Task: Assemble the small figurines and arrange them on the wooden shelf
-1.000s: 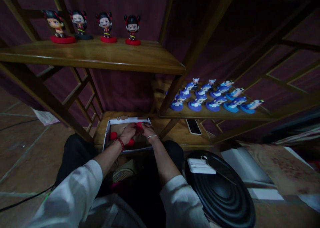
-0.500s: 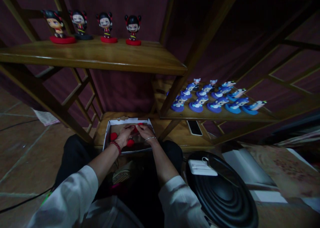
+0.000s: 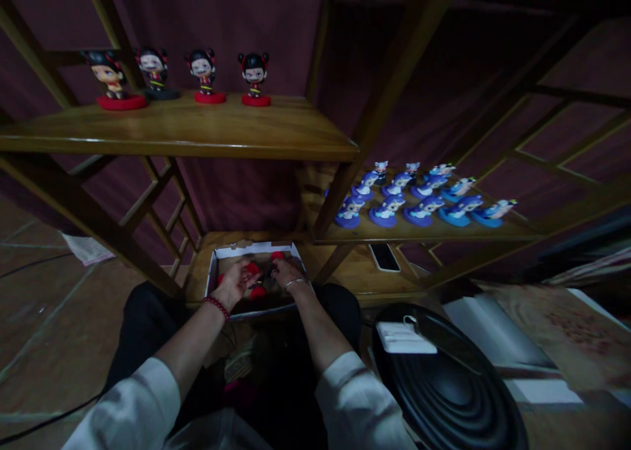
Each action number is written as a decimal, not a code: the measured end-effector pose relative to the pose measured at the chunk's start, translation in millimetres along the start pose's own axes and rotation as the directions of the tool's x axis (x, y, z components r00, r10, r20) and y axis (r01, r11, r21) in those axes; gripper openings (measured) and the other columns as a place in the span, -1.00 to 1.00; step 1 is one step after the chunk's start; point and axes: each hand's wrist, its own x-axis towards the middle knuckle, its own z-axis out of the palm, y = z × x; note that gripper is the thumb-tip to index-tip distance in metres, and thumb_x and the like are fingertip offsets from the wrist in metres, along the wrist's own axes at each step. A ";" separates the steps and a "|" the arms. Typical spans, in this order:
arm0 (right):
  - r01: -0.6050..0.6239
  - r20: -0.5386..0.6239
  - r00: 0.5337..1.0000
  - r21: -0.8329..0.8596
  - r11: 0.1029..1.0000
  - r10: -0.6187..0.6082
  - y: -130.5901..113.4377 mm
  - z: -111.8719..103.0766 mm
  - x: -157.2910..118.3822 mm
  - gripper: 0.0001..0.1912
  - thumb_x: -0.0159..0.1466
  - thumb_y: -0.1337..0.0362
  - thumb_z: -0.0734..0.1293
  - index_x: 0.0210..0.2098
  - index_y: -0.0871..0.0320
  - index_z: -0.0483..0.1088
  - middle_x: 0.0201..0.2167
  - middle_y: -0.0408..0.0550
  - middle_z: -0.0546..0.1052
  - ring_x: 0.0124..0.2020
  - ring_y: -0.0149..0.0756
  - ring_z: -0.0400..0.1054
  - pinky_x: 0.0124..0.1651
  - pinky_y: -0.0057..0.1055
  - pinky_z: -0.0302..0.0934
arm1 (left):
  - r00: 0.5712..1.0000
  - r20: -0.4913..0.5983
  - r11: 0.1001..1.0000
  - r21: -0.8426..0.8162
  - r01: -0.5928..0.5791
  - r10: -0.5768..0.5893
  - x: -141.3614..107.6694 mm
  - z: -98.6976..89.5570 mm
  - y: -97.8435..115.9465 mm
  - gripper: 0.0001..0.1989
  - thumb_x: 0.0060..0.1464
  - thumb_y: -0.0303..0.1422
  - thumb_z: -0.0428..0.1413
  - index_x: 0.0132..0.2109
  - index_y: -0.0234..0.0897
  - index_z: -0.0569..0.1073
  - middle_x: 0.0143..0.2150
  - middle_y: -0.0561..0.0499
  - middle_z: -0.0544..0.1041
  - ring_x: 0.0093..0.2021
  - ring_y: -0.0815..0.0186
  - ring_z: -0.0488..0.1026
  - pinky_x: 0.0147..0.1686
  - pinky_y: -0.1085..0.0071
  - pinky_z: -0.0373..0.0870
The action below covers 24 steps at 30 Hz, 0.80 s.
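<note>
Both hands are inside a shallow white cardboard box (image 3: 213, 266) on the low shelf. My left hand (image 3: 235, 282), with a red bead bracelet, is closed round a small figurine with a round red base (image 3: 252, 268); the rest of it is mostly hidden by the fingers. My right hand (image 3: 290, 274), wearing a silver bangle, has its fingers curled down in the right half of the box. A red base (image 3: 277, 255) shows at its fingertips, and whether it is gripped I cannot make out. Another red piece (image 3: 257, 291) lies between the hands.
Black-haired figurines (image 3: 255, 75) stand on the upper wooden shelf (image 3: 197, 131). Several blue-purple figurines (image 3: 387, 210) fill the right shelf. A phone (image 3: 384, 257) lies on the low shelf. Beside my right leg is a black ridged stool (image 3: 453, 384) bearing a white object (image 3: 407, 338).
My hands, which were together over a red piece, have moved apart. The left has gone left with a red-based figurine; the right has reached deeper into the box. The view has tilted slightly upward.
</note>
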 end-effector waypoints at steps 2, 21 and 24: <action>0.012 0.017 1.000 -0.033 0.999 -0.011 -1.0 1.3 -0.4 -0.75 0.05 0.39 0.28 -0.26 0.10 0.43 -0.26 0.00 0.51 -0.19 -0.23 0.36 -0.10 -0.35 0.16 | 1.000 0.008 1.000 0.019 0.007 -0.008 -3.0 0.0 2.0 -0.81 -0.02 -0.58 -0.04 -0.55 -0.32 0.27 -0.67 0.06 0.33 -0.65 0.45 0.32 -0.50 0.48 0.41; 0.021 -0.153 0.987 0.447 0.894 0.053 -3.0 -11.1 1.3 -0.85 0.08 0.22 0.29 -0.34 0.10 0.35 -0.44 -0.17 0.46 -0.41 -0.41 0.33 -0.27 -0.44 0.19 | 0.987 0.148 0.981 -0.170 0.095 -0.070 -10.7 -1.8 -2.0 -0.85 -0.06 -0.54 -0.08 -0.40 -0.41 0.39 -0.45 -0.15 0.50 -0.36 0.23 0.50 -0.50 0.45 0.41; 0.020 -0.142 0.986 0.595 0.804 0.081 -3.5 -8.9 4.5 -0.80 0.07 0.20 0.28 -0.30 0.12 0.34 -0.46 -0.18 0.45 -0.51 -0.46 0.31 -0.39 -0.47 0.20 | 0.987 0.147 0.980 -0.178 0.093 -0.068 -7.6 -2.4 -3.8 -0.83 -0.05 -0.54 -0.09 -0.37 -0.40 0.41 -0.49 -0.12 0.48 -0.38 0.24 0.50 -0.51 0.45 0.39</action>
